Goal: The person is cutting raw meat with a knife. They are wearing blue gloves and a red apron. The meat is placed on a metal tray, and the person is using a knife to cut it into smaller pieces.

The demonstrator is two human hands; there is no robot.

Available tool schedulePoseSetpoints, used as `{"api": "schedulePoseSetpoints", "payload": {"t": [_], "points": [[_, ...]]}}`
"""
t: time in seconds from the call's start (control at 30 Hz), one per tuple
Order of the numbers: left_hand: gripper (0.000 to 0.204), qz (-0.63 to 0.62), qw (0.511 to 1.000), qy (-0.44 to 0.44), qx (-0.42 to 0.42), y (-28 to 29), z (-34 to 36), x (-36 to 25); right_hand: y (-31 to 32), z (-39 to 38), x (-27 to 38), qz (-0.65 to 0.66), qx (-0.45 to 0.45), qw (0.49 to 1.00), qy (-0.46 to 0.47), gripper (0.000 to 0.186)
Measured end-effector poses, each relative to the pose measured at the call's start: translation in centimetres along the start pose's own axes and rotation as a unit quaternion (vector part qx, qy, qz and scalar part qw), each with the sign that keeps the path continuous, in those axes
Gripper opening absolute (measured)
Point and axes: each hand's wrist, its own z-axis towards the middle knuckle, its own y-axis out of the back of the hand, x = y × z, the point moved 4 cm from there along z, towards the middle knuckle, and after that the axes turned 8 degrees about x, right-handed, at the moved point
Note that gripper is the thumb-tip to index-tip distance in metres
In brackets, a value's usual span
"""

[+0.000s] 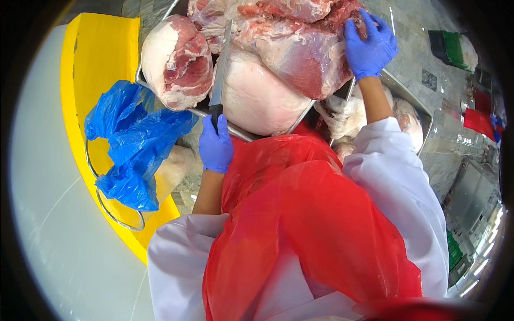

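Note:
My left hand, in a blue glove, is closed round the black handle of a long knife. Its blade points away from me, passing over a large pale, skin-covered cut of meat. On the far right, my gloved right hand grips the end of a big raw piece of meat, with reddish flesh and whitish membrane; some fingertips are hidden against the meat. A rounded joint of meat with white fat and a red cut face sits left of the blade.
The meat lies over metal trays, with more pale pieces at the right. Blue plastic film hangs over a yellow panel with metal loops at the left. A green crate stands on the tiled floor at the far right.

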Motion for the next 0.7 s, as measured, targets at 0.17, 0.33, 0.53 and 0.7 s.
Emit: {"api": "schedulePoseSetpoints", "payload": {"t": [0.17, 0.33, 0.53, 0.7], "points": [[0.047, 0.025, 0.999, 0.019, 0.02, 0.3, -0.5, 0.9, -3.9, -1.9, 10.2, 0.01, 0.252, 0.964, 0.09, 0.04], [0.044, -0.022, 0.999, 0.02, 0.032, -0.5, 0.2, 0.4, -9.0, -2.5, 15.4, -0.097, 0.247, 0.964, -0.029, 0.055], [0.041, -0.08, 0.996, 0.015, 0.022, -0.4, 0.3, -0.1, -12.3, -3.2, 16.3, -0.063, 0.139, 0.973, -0.172, 0.041], [0.044, -0.086, 0.996, 0.015, 0.023, -0.5, 0.6, 0.9, -13.7, -3.5, 15.5, -0.037, 0.102, 0.975, -0.196, 0.023]]}}
